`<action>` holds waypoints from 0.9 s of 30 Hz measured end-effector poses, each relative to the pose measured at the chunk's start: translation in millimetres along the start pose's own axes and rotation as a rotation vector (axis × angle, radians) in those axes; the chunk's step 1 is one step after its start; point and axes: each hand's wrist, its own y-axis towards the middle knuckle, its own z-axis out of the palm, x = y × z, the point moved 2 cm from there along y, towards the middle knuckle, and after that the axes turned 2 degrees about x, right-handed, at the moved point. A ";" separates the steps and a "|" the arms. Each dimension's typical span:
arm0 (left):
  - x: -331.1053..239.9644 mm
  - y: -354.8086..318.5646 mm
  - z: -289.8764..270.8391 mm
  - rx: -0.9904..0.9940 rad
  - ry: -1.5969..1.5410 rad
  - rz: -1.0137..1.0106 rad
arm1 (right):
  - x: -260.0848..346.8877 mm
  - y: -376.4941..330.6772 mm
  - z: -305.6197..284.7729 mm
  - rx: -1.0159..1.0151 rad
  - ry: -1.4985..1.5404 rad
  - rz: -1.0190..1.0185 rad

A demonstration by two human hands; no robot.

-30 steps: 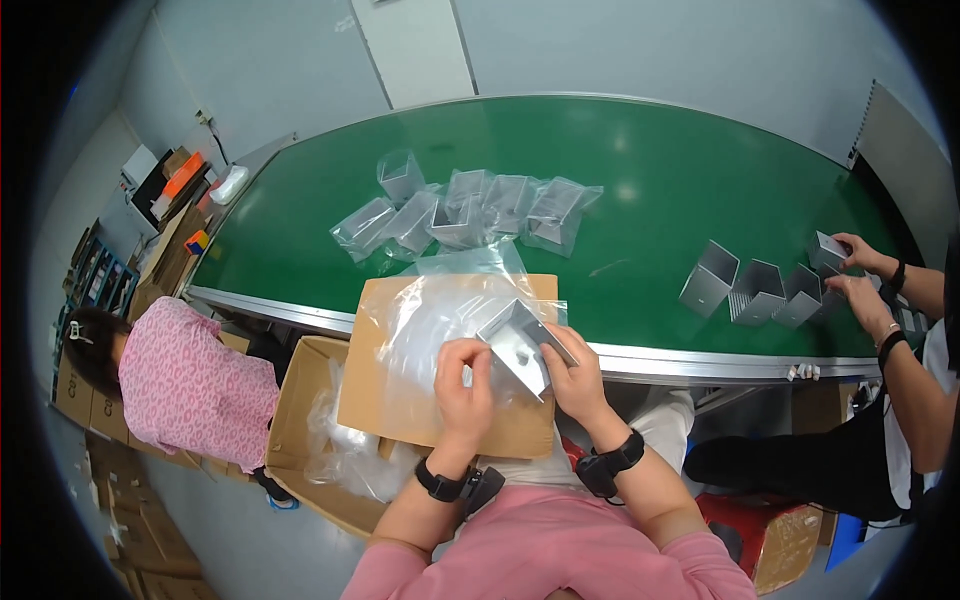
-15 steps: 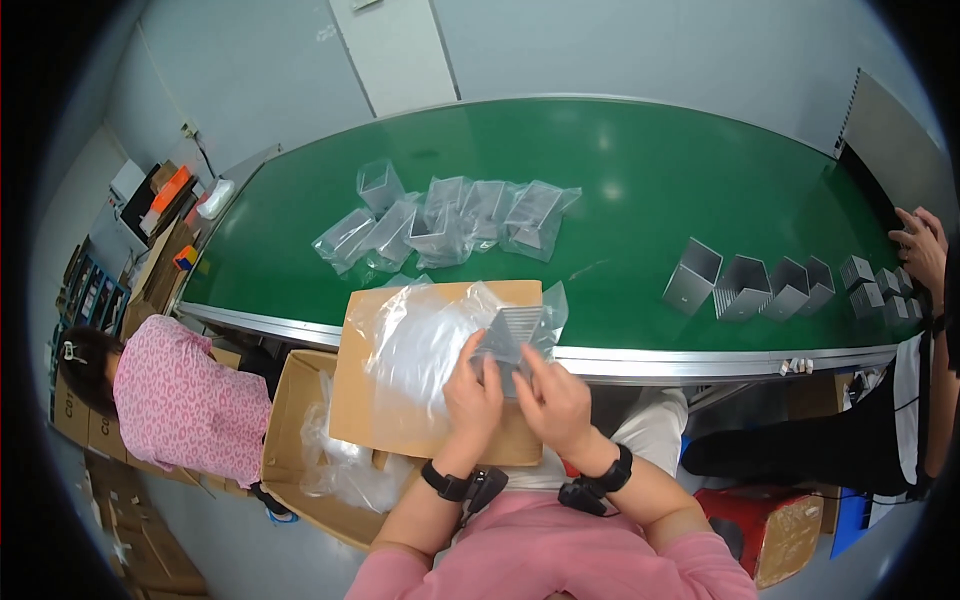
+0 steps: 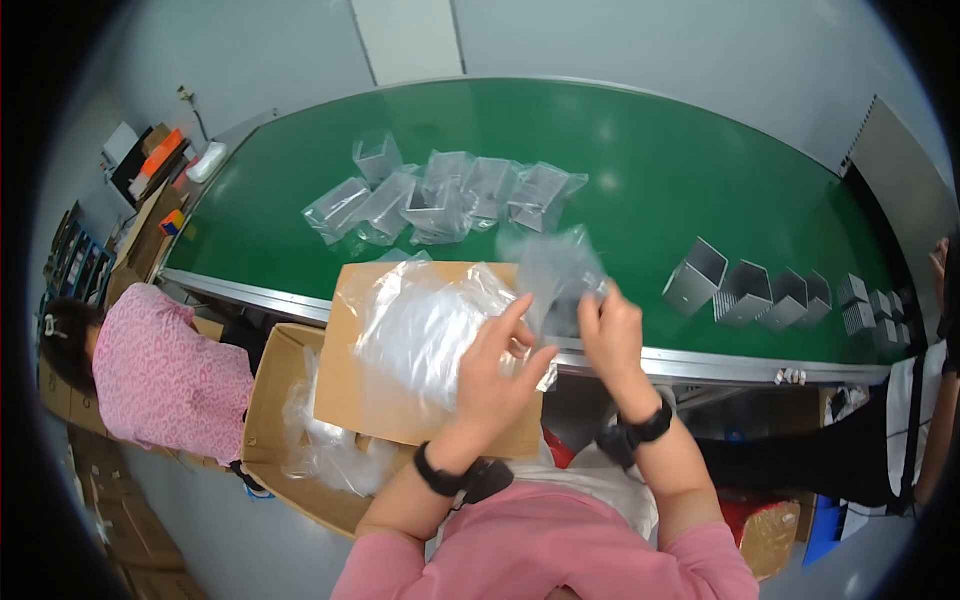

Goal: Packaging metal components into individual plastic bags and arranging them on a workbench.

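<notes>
While clenching the right hand (image 3: pixel 614 335) on a blurred, bagged grey piece (image 3: pixel 560 288), angles both forearms (image 3: pixel 672 468) inward. Holds it near the front edge of the counter (image 3: pixel 700 180), by the cardboard panel (image 3: pixel 333 385). Poses the left hand (image 3: pixel 490 372) half open, with fingers (image 3: pixel 510 322) spread, beside the piece; cannot confirm contact.

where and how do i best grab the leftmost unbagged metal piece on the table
Probably pinch the leftmost unbagged metal piece by the top edge of one side wall, coming from above and its left: it looks like an open-topped channel with room inside for a thumb, while the next metal piece stands close on its right.
</notes>
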 end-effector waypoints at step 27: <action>-104.6 -18.0 -67.4 0.464 -1.091 0.690 | -98.0 116.2 -115.2 0.150 -1.004 0.017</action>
